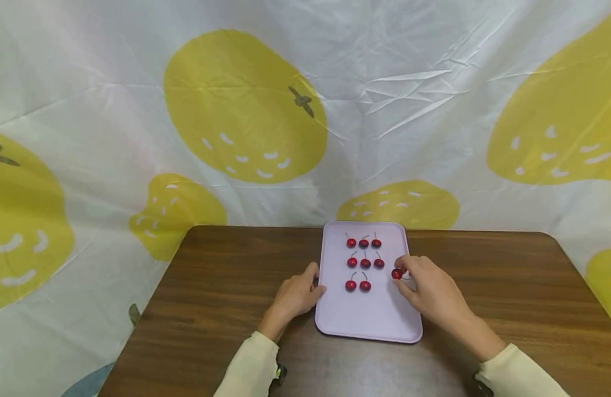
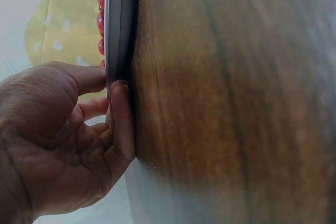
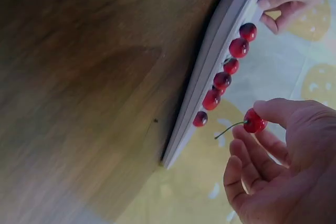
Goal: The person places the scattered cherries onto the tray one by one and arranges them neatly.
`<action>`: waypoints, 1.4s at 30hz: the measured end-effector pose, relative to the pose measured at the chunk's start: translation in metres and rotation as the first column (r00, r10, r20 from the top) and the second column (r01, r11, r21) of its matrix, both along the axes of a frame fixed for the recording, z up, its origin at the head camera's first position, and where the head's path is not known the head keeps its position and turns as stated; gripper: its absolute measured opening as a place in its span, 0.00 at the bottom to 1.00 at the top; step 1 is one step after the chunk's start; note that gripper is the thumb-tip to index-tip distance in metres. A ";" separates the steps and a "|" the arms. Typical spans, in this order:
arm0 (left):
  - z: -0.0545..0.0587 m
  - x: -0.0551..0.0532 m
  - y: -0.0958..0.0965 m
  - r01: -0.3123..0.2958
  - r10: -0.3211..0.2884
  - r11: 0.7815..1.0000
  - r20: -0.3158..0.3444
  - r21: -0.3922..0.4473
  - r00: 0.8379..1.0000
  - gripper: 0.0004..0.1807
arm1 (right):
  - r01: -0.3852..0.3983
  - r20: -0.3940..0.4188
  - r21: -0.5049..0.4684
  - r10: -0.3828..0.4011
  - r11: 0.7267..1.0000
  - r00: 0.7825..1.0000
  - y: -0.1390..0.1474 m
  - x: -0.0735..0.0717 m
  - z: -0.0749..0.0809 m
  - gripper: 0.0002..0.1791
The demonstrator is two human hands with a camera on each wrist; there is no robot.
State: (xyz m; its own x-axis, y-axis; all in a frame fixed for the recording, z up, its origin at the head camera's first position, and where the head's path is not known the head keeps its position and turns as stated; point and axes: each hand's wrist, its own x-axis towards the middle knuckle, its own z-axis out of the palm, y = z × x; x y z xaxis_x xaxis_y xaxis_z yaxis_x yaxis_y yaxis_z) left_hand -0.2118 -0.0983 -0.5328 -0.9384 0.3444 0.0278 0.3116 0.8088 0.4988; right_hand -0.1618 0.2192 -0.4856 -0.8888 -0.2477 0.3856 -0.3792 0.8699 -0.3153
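Note:
A pale lilac tray (image 1: 365,321) lies on the table with several red cherries (image 1: 365,264) on it: three in the far row, three in the middle row, two in the near row. My left hand (image 1: 296,293) grips the tray's left edge; in the left wrist view its thumb is at the rim and a finger reaches along the underside. Over the tray's right side, my right hand (image 1: 436,291) pinches a single cherry (image 3: 255,120) between thumb and fingers. Its thin green stem points away from the palm in the right wrist view.
The brown wooden table (image 1: 226,286) extends on both sides of the tray. Behind its far edge hangs a white cloth (image 1: 374,138) printed with large yellow fruit. The tray's far end lies by that edge.

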 end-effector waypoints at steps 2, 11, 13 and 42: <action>0.007 0.002 0.002 -0.011 0.011 1.000 0.031 0.000 0.999 0.14 | -0.040 -0.007 0.023 0.040 0.999 0.999 -0.003 -0.002 -0.002 0.18; -0.006 -0.005 0.000 0.002 -0.002 1.000 -0.001 -0.002 1.000 0.14 | -0.222 -0.099 0.129 0.235 0.967 0.967 -0.010 -0.015 -0.013 0.20; 0.006 0.000 0.002 -0.002 0.002 1.000 0.026 0.001 1.000 0.13 | -0.252 -0.094 0.148 0.267 0.957 0.959 -0.010 -0.017 -0.014 0.19; -0.015 -0.008 0.000 -0.030 0.031 0.999 0.040 -0.032 0.999 0.15 | -0.344 0.013 0.137 0.346 0.929 0.938 -0.010 -0.023 -0.020 0.19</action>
